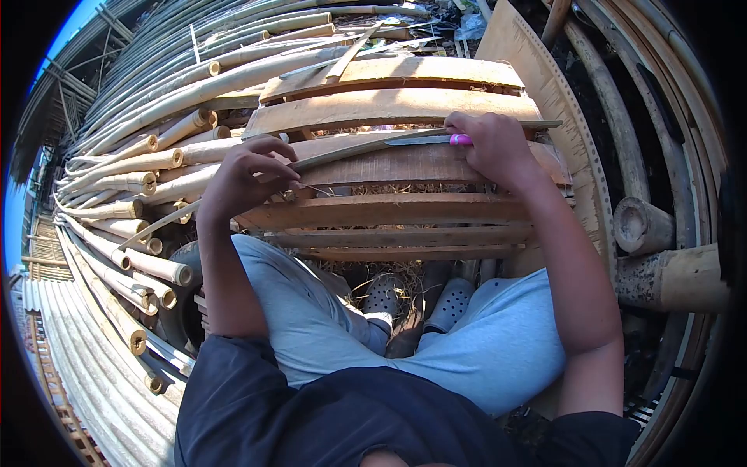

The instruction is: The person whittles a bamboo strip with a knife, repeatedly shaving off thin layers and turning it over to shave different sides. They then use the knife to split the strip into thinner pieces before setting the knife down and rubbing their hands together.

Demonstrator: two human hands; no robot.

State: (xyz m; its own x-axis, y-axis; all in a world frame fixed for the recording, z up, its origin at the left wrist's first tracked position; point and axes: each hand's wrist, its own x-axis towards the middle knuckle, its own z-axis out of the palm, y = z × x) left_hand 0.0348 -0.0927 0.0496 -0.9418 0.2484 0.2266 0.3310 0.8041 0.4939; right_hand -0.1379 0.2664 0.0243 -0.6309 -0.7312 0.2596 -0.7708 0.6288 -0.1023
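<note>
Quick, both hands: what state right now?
Left hand: closed, holding the bamboo strip.
Right hand: closed around the pink-handled knife; grip on bamboo strip unclear.

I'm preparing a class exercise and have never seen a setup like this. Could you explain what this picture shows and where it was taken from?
There is no machine here: a person works with two bare hands. The single picture comes from a camera worn on the head, looking forward and down, so the person's own legs show below.

In front is a slatted wooden surface. A loose pale strip lies at its far edge, and straw-like fibres show between the slats. Bamboo poles are stacked to the left.

The left hand holds a long thin strip. The right hand holds a pink-handled knife, its blade alongside that strip. Whether the right hand also grips the strip is hidden.
</note>
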